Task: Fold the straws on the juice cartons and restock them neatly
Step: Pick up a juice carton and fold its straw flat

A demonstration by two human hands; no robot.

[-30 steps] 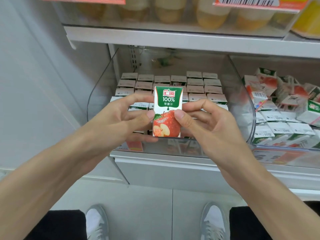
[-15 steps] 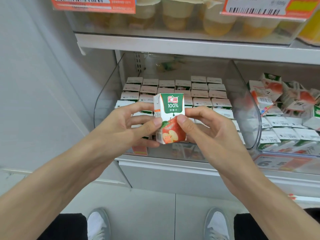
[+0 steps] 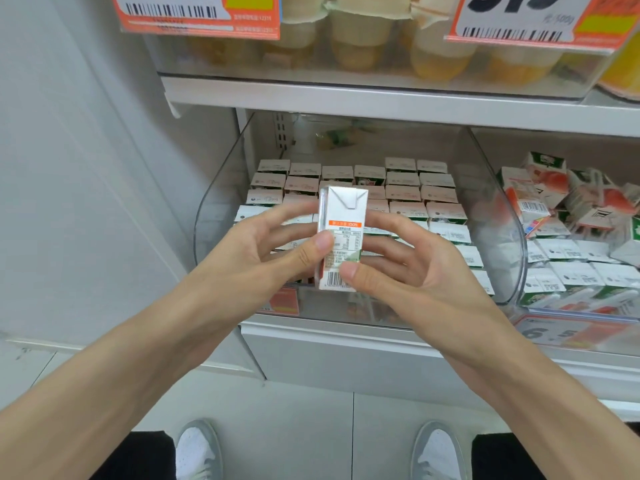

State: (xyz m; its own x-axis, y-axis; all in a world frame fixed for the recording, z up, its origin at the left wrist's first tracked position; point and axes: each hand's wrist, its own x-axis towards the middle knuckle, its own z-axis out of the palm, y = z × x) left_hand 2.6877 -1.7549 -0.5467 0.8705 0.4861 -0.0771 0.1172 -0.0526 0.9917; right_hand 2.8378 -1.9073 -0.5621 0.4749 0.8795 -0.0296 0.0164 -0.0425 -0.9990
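Note:
I hold a small juice carton (image 3: 343, 216) upright in front of the shelf, its white side panel with nutrition text and barcode facing me. My left hand (image 3: 263, 251) grips its left side with the thumb on the panel. My right hand (image 3: 408, 268) holds the right side, thumb near the barcode. A wrapped straw (image 3: 322, 216) runs along the carton's left edge. Behind it, a clear bin (image 3: 214, 209) holds neat rows of cartons (image 3: 401, 188).
A second clear bin (image 3: 512, 258) at the right holds jumbled cartons (image 3: 568, 216). The upper shelf (image 3: 381, 95) carries fruit cups and orange price tags (image 3: 194, 15). A white wall stands at the left. My shoes (image 3: 199, 452) are on the tiled floor below.
The carton has been turned about its upright axis: the apple front faced me before, now the side panel with the barcode does. The view has come closer to the shelf.

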